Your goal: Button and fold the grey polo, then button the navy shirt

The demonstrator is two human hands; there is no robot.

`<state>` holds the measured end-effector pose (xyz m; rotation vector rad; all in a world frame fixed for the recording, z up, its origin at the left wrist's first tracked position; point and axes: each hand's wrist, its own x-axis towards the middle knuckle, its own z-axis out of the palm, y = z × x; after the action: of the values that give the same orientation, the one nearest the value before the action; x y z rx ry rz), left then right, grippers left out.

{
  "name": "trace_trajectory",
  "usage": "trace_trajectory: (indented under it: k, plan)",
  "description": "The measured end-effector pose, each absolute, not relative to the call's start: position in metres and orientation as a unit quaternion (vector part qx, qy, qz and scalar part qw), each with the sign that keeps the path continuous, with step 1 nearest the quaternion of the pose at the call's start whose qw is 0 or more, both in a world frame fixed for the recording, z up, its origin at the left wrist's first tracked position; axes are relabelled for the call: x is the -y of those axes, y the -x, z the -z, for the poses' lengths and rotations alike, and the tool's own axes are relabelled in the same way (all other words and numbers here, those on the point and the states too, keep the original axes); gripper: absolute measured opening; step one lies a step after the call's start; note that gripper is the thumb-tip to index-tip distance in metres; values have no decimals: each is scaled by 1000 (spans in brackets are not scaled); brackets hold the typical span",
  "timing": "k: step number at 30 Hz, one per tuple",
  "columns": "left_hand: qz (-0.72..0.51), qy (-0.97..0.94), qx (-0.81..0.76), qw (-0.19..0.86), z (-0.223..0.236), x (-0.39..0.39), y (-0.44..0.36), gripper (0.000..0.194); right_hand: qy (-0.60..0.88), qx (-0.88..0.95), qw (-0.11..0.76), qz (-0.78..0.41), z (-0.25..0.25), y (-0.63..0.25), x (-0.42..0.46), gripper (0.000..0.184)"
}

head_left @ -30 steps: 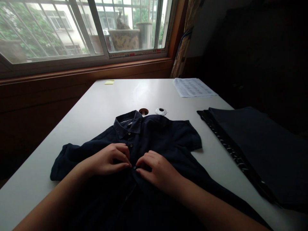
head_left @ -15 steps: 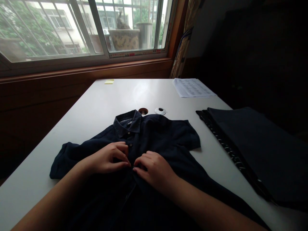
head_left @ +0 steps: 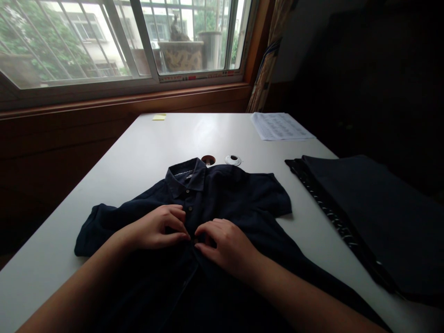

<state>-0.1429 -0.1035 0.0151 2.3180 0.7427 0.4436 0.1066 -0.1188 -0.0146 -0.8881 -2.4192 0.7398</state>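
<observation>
A dark navy short-sleeved shirt lies front up, with its collar away from me. Pale buttons run down its front placket. My left hand is closed, thumb and forefinger pinching the placket edge. Just to its right, the thumb and forefinger of my right hand are curled at the placket, with a small gap between the tips. A button shows in that gap, right at the fingertips. The lower part of the shirt is very dark, and my forearms cross over it.
The shirt rests on a white table. To the right is a stack of dark folded cloth. Printed papers and a yellow sticky note lie along the far edge. Beyond the collar are a cable hole and its round cover.
My right thumb and forefinger have parted slightly, and a button now shows between them. My left hand keeps its pinch. The whole view has shifted a little.
</observation>
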Motion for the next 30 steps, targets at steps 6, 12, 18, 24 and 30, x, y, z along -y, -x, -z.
trace_trajectory:
  k: [6, 12, 18, 24, 30]
  plan:
    - [-158, -887, -289, 324, -19, 104, 141, 16, 319, 885, 213, -264, 14, -107, 119, 12]
    - [-161, -889, -282, 324, -18, 103, 141, 17, 316, 888, 224, -248, 15, -107, 119, 8]
    - [-157, -884, -287, 333, -16, 103, 140, 19, 306, 895, 231, -230, 18, -107, 119, 7]
    - [-212, -837, -311, 398, -20, 100, 145, 25, 304, 893, 241, -229, 19, -109, 118, 9]
    - [-293, -762, -340, 467, -20, 96, 152, 20, 296, 890, 247, -242, 17, -109, 117, 8]
